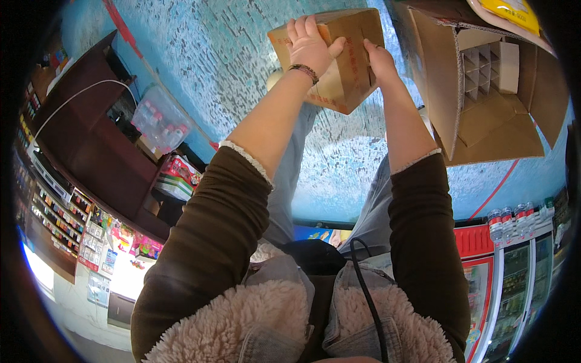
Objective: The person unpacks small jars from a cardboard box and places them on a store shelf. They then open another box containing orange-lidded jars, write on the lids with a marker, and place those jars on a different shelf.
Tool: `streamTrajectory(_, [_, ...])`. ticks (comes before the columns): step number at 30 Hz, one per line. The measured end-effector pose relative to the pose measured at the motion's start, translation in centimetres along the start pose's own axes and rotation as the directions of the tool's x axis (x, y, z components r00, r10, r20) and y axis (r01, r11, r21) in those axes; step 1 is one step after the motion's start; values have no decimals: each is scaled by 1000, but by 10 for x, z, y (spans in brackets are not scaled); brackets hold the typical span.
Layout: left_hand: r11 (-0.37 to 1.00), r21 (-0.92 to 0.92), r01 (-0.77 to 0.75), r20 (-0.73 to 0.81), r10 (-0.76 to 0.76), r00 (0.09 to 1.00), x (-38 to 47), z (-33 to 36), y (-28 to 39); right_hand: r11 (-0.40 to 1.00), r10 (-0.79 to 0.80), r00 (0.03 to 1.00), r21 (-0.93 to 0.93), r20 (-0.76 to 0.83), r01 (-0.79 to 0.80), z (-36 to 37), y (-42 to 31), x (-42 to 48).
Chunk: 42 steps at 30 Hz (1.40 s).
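A brown cardboard box [358, 68] with red printed writing is tilted in front of me, above the blue mottled floor. My left hand [313, 47], a beaded bracelet at its wrist, lies against the near left side with its thumb apart from the fingers. On the box's right side rests my right hand [380, 61], thumb upward along the edge; its other fingers are mostly hidden. The box's underside is out of sight, so I cannot tell whether it touches anything below. To its right stands a larger open carton [494, 131] with cardboard dividers [480, 72] inside.
A yellow package [513, 16] sits at the upper right. Along the left runs a dark counter [100, 149], with plastic-wrapped bottles [161, 120] and a colourful pack [178, 177] at its edge. Glass-door refrigerators [510, 286] topped with water bottles [510, 222] stand at lower right.
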<state>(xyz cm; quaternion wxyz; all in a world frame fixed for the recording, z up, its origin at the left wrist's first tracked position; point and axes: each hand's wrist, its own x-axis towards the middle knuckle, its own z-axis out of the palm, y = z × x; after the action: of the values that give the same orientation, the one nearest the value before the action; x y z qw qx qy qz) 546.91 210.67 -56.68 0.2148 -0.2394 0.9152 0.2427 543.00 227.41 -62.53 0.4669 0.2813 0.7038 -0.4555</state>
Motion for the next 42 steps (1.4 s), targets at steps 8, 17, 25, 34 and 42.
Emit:
streamTrajectory(8, [998, 60, -30, 20, 29, 999, -2, -2, 16, 943, 37, 976, 316, 217, -106, -11, 0, -19])
streamTrajectory(17, [988, 143, -66, 110, 51, 993, -9, 5, 39, 789, 94, 984, 591, 153, -168, -9, 25, -30])
streamTrajectory(25, [983, 136, -123, 140, 104, 985, -11, 5, 30, 900, 66, 976, 411, 207, -148, -8, 39, -36])
streamTrajectory(34, [992, 50, -113, 159, 104, 982, -35, 16, 28, 848, -54, 998, 528, -13, 53, -4, 53, -64])
streamTrajectory(42, [946, -46, -320, 95, 323, 942, -30, 4, -20, 788, -136, 985, 591, -107, 173, 34, 83, -87])
